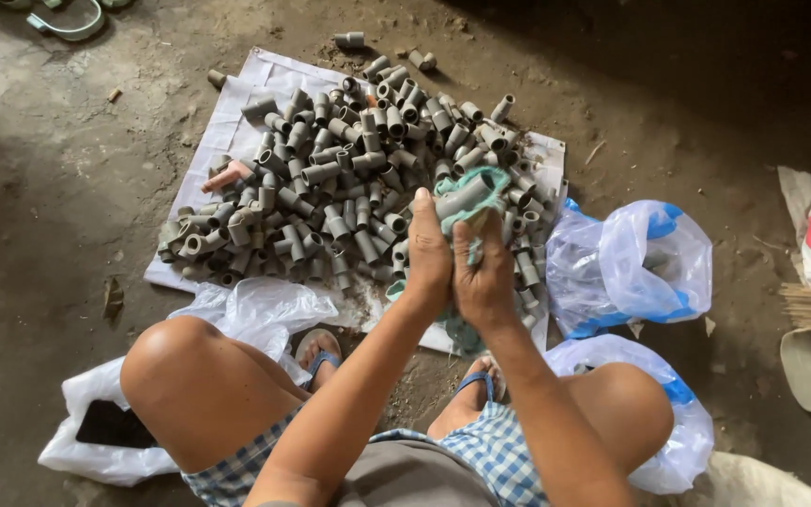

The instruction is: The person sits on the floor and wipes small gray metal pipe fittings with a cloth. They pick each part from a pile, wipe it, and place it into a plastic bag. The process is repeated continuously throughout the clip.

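A person squats on a dirt floor point(68, 188), seen from above, both hands raised together over a big heap of grey plastic pipe fittings point(349, 178). The heap lies on a white sheet point(237, 122) spread on the floor and covers most of it, spilling toward the sheet's far and right edges. The left hand point(427, 253) and right hand point(483, 277) press side by side, touching, with a teal cloth point(452, 207) bunched between them. The fingers of both hands are curled shut around the cloth, and one grey fitting point(466, 195) pokes out of its top, just above the near edge of the heap. The step in hand looks like wiping this one fitting clean inside the cloth. The next move would seem to call for a twisting rub with a firm grip, so the small piece does not slip out. One pinkish fitting point(227, 176) lies at the heap's left side. A clear-and-blue plastic bag point(640, 263) sits just off the sheet's right edge, and a white plastic bag point(255, 310) lies at its near edge beside the person's knee.
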